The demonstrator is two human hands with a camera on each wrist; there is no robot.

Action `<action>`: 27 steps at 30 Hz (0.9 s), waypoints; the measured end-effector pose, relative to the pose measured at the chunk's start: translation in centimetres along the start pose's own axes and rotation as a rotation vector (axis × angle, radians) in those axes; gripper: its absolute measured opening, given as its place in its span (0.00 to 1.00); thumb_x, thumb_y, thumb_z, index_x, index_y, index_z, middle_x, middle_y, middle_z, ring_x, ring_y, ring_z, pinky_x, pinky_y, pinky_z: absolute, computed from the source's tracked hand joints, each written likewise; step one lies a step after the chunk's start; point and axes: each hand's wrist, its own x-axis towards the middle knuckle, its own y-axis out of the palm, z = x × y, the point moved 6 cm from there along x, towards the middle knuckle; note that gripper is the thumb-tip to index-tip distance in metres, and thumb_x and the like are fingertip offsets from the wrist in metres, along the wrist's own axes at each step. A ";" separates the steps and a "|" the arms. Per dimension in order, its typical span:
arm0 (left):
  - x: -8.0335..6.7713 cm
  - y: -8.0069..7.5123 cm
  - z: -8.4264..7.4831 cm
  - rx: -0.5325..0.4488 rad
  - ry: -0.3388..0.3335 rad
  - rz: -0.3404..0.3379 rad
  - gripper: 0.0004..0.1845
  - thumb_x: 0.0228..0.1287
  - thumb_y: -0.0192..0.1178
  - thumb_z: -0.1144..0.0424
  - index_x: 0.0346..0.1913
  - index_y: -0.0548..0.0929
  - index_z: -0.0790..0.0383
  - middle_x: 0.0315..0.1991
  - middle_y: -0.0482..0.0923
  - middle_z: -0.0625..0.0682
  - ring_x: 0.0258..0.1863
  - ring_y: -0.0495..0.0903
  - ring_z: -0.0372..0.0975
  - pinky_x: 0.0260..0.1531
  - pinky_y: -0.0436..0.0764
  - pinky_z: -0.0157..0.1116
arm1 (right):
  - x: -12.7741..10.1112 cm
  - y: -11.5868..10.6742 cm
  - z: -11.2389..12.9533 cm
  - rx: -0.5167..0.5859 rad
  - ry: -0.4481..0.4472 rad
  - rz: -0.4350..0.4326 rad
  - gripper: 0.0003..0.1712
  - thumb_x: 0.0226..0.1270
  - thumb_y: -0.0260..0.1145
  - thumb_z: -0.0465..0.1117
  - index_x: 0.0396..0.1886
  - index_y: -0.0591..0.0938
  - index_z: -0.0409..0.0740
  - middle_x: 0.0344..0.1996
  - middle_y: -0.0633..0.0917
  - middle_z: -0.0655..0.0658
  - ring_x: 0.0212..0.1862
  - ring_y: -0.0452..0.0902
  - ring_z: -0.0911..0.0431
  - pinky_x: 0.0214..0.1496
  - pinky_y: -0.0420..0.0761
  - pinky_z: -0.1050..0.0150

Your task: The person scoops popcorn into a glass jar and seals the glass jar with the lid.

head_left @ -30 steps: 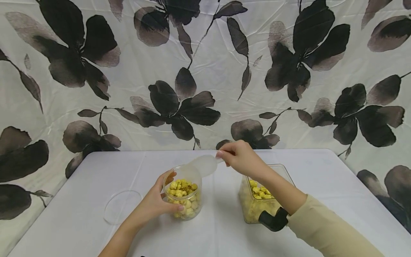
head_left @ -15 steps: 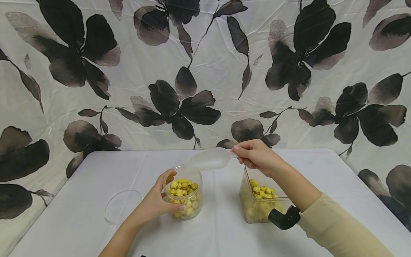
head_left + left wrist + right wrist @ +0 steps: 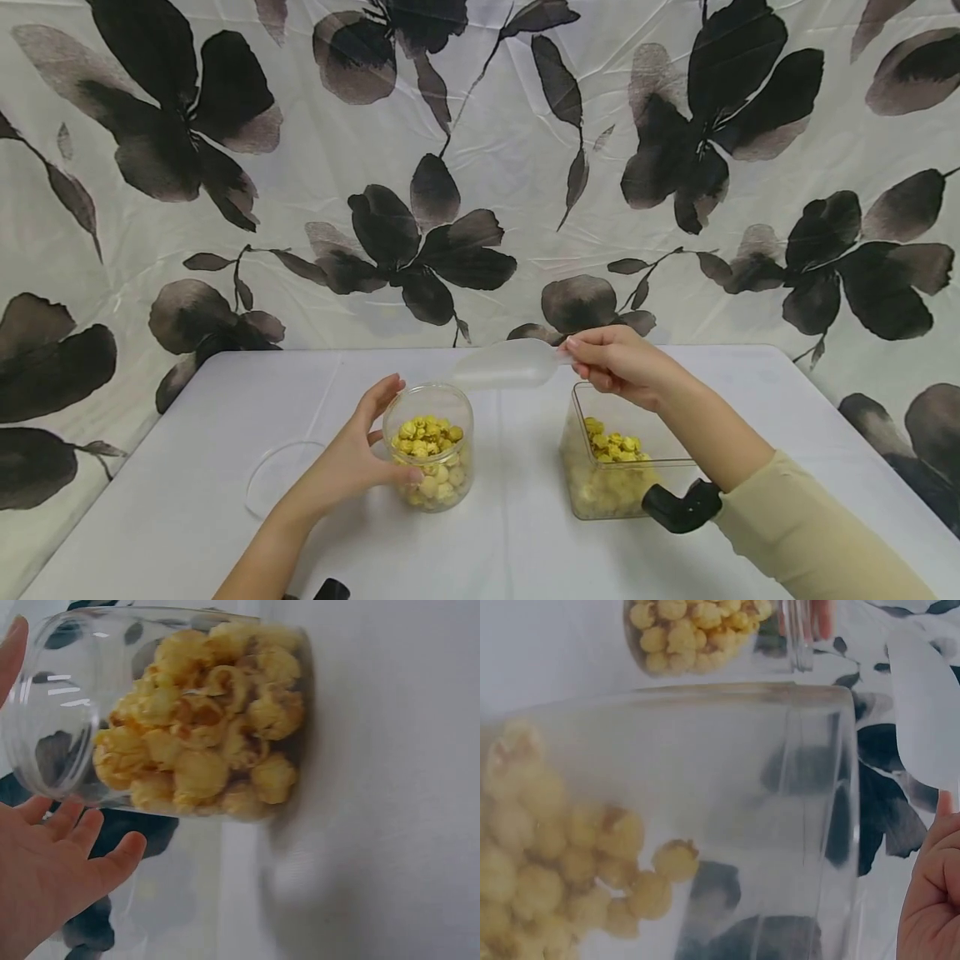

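The left hand (image 3: pixel 352 467) rests against the near-left side of the round clear jar (image 3: pixel 429 446), thumb on the front wall and fingers (image 3: pixel 82 829) loosely spread beside it; the left wrist view shows the fingers straight and not wrapped around the jar. The jar stands upright on the white table (image 3: pixel 187 500), uncapped, and is filled with yellow popcorn (image 3: pixel 202 742) to a level below the rim. The right hand (image 3: pixel 618 367) pinches the handle of a translucent plastic scoop (image 3: pixel 506 365) between thumb and curled fingers. The scoop's long axis runs roughly horizontal, bowl pointing left toward the jar and handle toward the right hand. The scoop bowl appears empty and hangs above the table between the two vessels, above and just right of the jar mouth. The square clear container (image 3: pixel 611 454) stands directly below the right hand and wrist, open at the top and partly filled with the same popcorn. The right hand is therefore the nearer hand to the container; the container lies below and slightly right of the scoop bowl. A clear round lid (image 3: pixel 281 483) lies flat on the table left of the left hand. A floral-print cloth (image 3: pixel 480 167) hangs behind the table.
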 end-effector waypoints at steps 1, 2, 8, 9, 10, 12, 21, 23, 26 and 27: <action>0.0 -0.2 -0.2 0.009 0.010 -0.003 0.59 0.39 0.76 0.63 0.72 0.48 0.58 0.71 0.50 0.55 0.70 0.47 0.49 0.60 0.58 0.56 | -0.1 -0.1 0.0 0.007 -0.001 0.001 0.13 0.72 0.51 0.35 0.33 0.81 0.44 0.17 0.73 0.51 0.14 0.58 0.64 0.18 0.57 0.73; 0.0 -0.4 -0.5 0.017 0.021 -0.007 0.59 0.39 0.76 0.63 0.72 0.48 0.58 0.71 0.50 0.55 0.70 0.48 0.49 0.60 0.59 0.56 | -0.1 -0.2 0.1 0.014 -0.002 0.005 0.13 0.72 0.51 0.35 0.32 0.82 0.44 0.17 0.73 0.51 0.14 0.58 0.64 0.18 0.57 0.73; -0.1 -1.2 -1.9 0.041 0.058 -0.027 0.57 0.40 0.76 0.63 0.71 0.50 0.58 0.71 0.52 0.55 0.69 0.49 0.50 0.59 0.59 0.57 | -0.7 -0.9 0.2 0.027 -0.012 0.024 0.14 0.72 0.50 0.34 0.32 0.82 0.45 0.18 0.73 0.51 0.14 0.58 0.64 0.18 0.58 0.73; -0.2 -1.2 -2.1 0.041 0.064 -0.029 0.56 0.40 0.76 0.64 0.71 0.50 0.58 0.71 0.52 0.56 0.69 0.49 0.50 0.59 0.59 0.58 | -0.8 -1.1 0.2 0.030 -0.013 0.025 0.14 0.72 0.50 0.34 0.32 0.82 0.45 0.18 0.73 0.51 0.14 0.58 0.64 0.18 0.58 0.74; -0.2 -1.2 -2.3 0.041 0.069 -0.031 0.56 0.41 0.76 0.64 0.71 0.50 0.58 0.71 0.52 0.56 0.69 0.49 0.51 0.59 0.59 0.58 | -0.9 -1.2 0.2 0.032 -0.013 0.025 0.14 0.72 0.50 0.34 0.32 0.81 0.45 0.18 0.73 0.51 0.14 0.58 0.65 0.18 0.58 0.74; -0.1 -1.2 -2.7 0.040 0.075 -0.034 0.55 0.41 0.75 0.65 0.71 0.50 0.58 0.71 0.52 0.56 0.69 0.50 0.51 0.59 0.59 0.58 | -1.0 -1.4 0.2 0.037 -0.016 0.025 0.14 0.72 0.50 0.34 0.32 0.81 0.45 0.18 0.73 0.51 0.14 0.58 0.65 0.18 0.58 0.74; 0.0 -1.0 -3.8 0.062 0.064 -0.037 0.55 0.41 0.75 0.65 0.71 0.51 0.58 0.71 0.52 0.55 0.70 0.49 0.49 0.60 0.58 0.57 | -1.6 -2.4 0.3 0.043 -0.039 0.036 0.15 0.73 0.49 0.35 0.32 0.82 0.46 0.18 0.73 0.51 0.15 0.58 0.65 0.18 0.54 0.72; 0.0 -0.9 -4.0 0.071 0.069 -0.034 0.56 0.41 0.76 0.65 0.71 0.50 0.58 0.71 0.51 0.55 0.70 0.49 0.50 0.60 0.57 0.57 | -1.8 -2.7 0.3 0.042 -0.035 0.030 0.15 0.72 0.50 0.35 0.32 0.82 0.46 0.18 0.74 0.51 0.15 0.58 0.65 0.18 0.54 0.72; 0.1 -0.9 -4.3 0.075 0.072 -0.033 0.56 0.40 0.76 0.65 0.71 0.50 0.57 0.71 0.51 0.53 0.70 0.49 0.48 0.61 0.57 0.56 | -2.1 -3.2 0.3 0.041 -0.030 0.020 0.13 0.72 0.51 0.36 0.33 0.82 0.46 0.18 0.74 0.51 0.15 0.59 0.65 0.18 0.55 0.72; 0.1 -0.8 -4.4 0.075 0.074 -0.032 0.57 0.40 0.76 0.65 0.71 0.50 0.57 0.71 0.51 0.53 0.70 0.49 0.48 0.61 0.57 0.56 | -2.2 -3.3 0.3 0.043 -0.028 0.017 0.13 0.72 0.51 0.36 0.33 0.82 0.46 0.18 0.74 0.51 0.15 0.58 0.64 0.18 0.55 0.72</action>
